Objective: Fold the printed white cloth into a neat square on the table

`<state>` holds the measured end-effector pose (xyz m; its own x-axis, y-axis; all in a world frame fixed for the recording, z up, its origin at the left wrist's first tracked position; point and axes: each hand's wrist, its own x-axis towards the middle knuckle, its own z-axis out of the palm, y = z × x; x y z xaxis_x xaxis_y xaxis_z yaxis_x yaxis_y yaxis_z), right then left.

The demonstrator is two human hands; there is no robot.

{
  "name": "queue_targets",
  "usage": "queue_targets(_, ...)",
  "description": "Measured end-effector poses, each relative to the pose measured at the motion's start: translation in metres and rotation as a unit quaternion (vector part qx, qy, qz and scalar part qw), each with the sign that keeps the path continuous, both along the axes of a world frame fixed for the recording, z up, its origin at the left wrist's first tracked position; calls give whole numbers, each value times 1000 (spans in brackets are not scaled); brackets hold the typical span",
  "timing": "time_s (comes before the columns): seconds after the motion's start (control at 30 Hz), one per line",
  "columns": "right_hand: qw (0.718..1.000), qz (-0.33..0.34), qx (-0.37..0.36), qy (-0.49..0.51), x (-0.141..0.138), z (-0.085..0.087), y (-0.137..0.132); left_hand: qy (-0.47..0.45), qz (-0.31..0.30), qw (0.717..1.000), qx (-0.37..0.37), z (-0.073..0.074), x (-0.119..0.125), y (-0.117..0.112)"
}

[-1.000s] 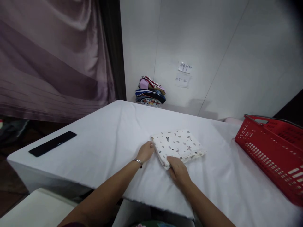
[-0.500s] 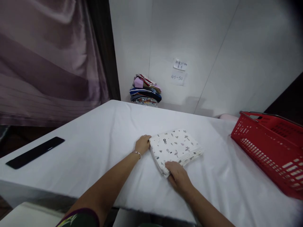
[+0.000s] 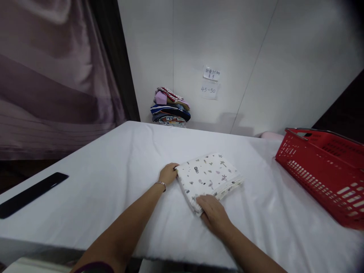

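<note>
A folded white cloth (image 3: 209,174) with small dark prints lies on the white-covered table (image 3: 113,167). My left hand (image 3: 168,174) rests against the cloth's left corner, fingers curled round its edge. My right hand (image 3: 213,213) grips the cloth's near corner, fingers tucked at its edge. A thin bracelet sits on my left wrist.
A red plastic basket (image 3: 324,170) stands at the right on the table. A flat black bar (image 3: 30,194) lies at the left edge. A stack of folded colourful clothes (image 3: 170,108) sits at the far end by the wall, under two paper notes (image 3: 210,81). A mauve curtain hangs at left.
The view has shifted so everything sits a little further left and lower. Both hands stay on the folded cloth's corners; the cloth has barely moved.
</note>
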<state>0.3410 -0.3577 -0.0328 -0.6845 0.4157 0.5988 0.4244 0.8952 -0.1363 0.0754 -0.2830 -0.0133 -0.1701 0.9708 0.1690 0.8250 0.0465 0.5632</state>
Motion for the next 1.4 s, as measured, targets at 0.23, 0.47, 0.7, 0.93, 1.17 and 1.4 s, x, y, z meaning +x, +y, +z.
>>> queue_targets(0.23,999,16,27,38,0,1,3,180,-58,981,52,7,-7,0)
queue_targets(0.47,999,23,18,34,2,3,1,262,-114,957,43,16,-21,-13)
queue_targets(0.7,999,14,16,26,-2,13,-4,148,-139,979,-28,18,-31,-10)
queue_targets(0.93,1000,10,17,19,-5,12,-6,52,-115,992,14,39,-8,-20)
queue_targets(1.17,1000,-2,22,-14,-6,11,-8,164,-237,954,82,13,76,-33)
queue_targets(1.4,998,-18,11,-57,-2,7,-10,221,-237,945,51,-4,80,-28)
